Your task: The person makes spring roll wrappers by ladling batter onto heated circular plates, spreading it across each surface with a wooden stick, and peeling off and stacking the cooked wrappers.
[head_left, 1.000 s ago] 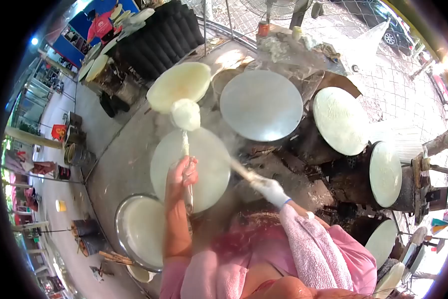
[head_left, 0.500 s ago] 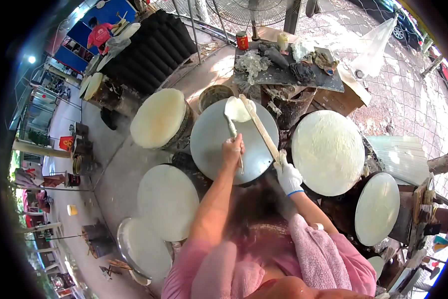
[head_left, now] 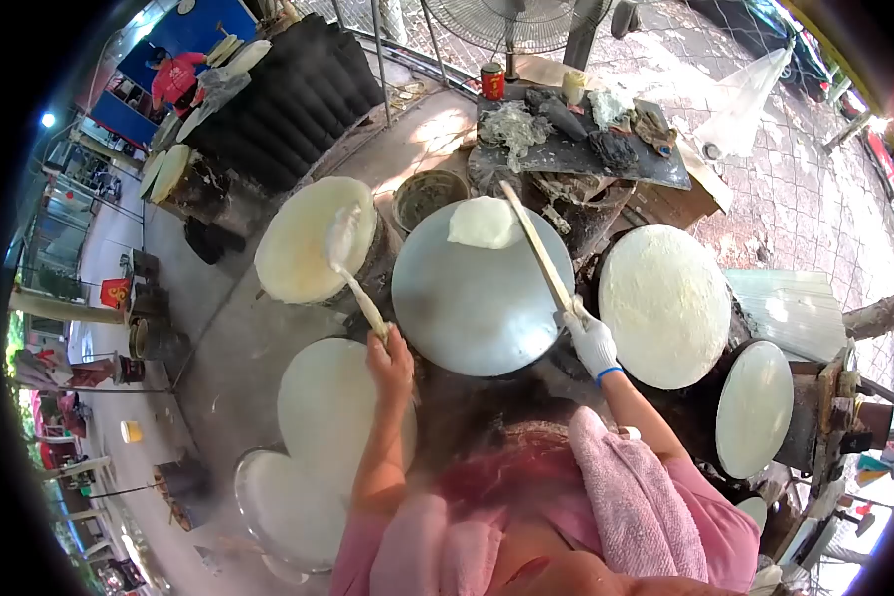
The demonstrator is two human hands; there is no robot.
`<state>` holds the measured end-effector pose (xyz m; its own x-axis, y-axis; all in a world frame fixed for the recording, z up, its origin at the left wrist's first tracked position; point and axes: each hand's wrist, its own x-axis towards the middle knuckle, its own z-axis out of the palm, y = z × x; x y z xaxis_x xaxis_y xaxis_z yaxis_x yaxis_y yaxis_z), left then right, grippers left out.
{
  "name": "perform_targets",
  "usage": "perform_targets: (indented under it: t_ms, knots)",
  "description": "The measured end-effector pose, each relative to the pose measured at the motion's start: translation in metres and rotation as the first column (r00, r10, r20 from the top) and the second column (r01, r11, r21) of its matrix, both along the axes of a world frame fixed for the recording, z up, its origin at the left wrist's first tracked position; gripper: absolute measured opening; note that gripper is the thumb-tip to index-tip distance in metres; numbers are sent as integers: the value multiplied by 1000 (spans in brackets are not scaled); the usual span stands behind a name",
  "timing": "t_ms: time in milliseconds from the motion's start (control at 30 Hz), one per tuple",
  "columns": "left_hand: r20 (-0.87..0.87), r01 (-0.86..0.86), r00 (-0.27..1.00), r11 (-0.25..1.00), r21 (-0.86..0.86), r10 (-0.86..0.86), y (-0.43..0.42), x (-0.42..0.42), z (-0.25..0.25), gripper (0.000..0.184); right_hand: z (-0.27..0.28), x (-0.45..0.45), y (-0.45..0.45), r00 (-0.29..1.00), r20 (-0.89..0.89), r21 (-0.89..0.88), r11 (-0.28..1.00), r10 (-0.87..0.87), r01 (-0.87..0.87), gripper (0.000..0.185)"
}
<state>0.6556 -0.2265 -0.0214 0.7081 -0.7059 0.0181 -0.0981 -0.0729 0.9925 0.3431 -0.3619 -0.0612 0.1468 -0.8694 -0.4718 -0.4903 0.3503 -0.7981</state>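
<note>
I'm on the head feed. Biggest item: smooth grey round metal griddle, straight ahead between the hands. To its left, slightly far: round griddle with a yellowish, even coating. To its right: round griddle with a rough cream-white coating. Near left: shiny metal basin, rim blurred by haze.

Bare left hand is closed round a handle, no gap in the fingers. Right hand, in a white glove with blue cuff, is wrapped round a flat pale wooden paddle. The paddle's long axis runs far and a bit left across the grey griddle's right side.

The left hand's tool is a ladle smeared white; its head sits above or on the yellowish coating. Contact: can't tell.

Key relation: glossy, soft-looking white dollop at the grey griddle's far edge, long axis left-right. It lies far-right of the left hand, far-left of the right. Hands look about equally near, but only the paddle reaches it, crossing its right end. The ladle head is well apart to the left.
</note>
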Motion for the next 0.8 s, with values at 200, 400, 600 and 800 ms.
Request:
perform_targets:
  t_ms: [200, 400, 600, 800]
  knots:
    - [-10, 35, 999, 979, 201, -34, 81, 19, -49, 18, -10, 41, 15, 959, 249, 167, 970, 133, -178, 34]
    - [-53, -82, 993, 930, 358, 108, 126, 11, -33, 23, -9, -7, -44, 975, 159, 15, 987, 155, -159, 33]
    - [-255, -212, 909, 892, 399, 330, 123, -22, -10, 20, -16, 19, -51, 896, 260, 107, 912, 359, -396, 29]
    - [-147, -295, 902, 828, 477, 407, 126, -48, 0, 22, -26, -1, -134, 865, 151, 123, 859, 479, -498, 31]
